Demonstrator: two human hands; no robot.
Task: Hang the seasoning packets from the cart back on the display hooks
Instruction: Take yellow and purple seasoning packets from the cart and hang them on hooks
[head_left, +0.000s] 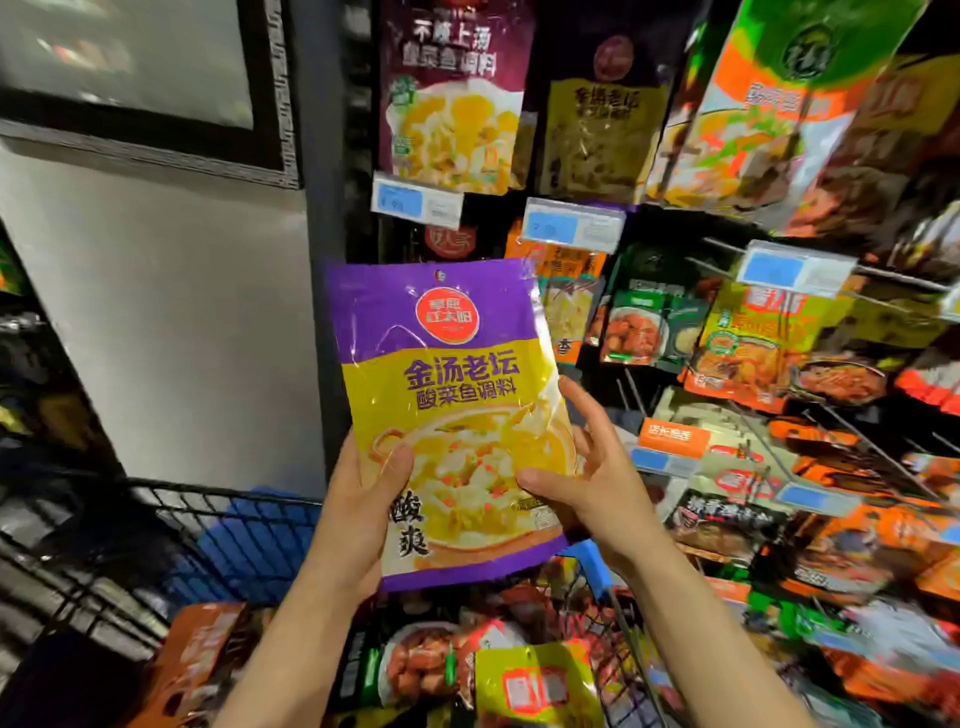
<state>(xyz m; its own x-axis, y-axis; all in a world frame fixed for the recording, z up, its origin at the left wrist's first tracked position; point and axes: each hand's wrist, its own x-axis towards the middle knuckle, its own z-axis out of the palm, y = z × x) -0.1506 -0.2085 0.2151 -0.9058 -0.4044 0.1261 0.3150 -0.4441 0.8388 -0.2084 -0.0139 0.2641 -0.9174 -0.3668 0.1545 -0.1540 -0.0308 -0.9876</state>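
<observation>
Head view puts you in a dim shop aisle: a grey wall panel (171, 312) fills the left, and a display rack (779, 312) of hanging seasoning packets fills the right, with blue-and-white price tags (571, 226) clipped on the hook ends. Below you sits a black wire cart (156, 525) holding more packets (535, 680) and something blue, partly hidden by your forearms.

You hold a purple-and-yellow seasoning packet (447, 415) upright in front of the rack's left edge, above the cart. It reads 金汤老坛 酸菜鱼调料, with a red round logo above and 酸爽 at lower left. Your left hand (358, 514) grips its lower left edge, thumb curled over the front. Your right hand (587, 483) pinches the lower right edge, thumb on the front and fingers spread behind.

The rack's packets are blurred; the price figures cannot be read. Packets at the right edge are cut off.
</observation>
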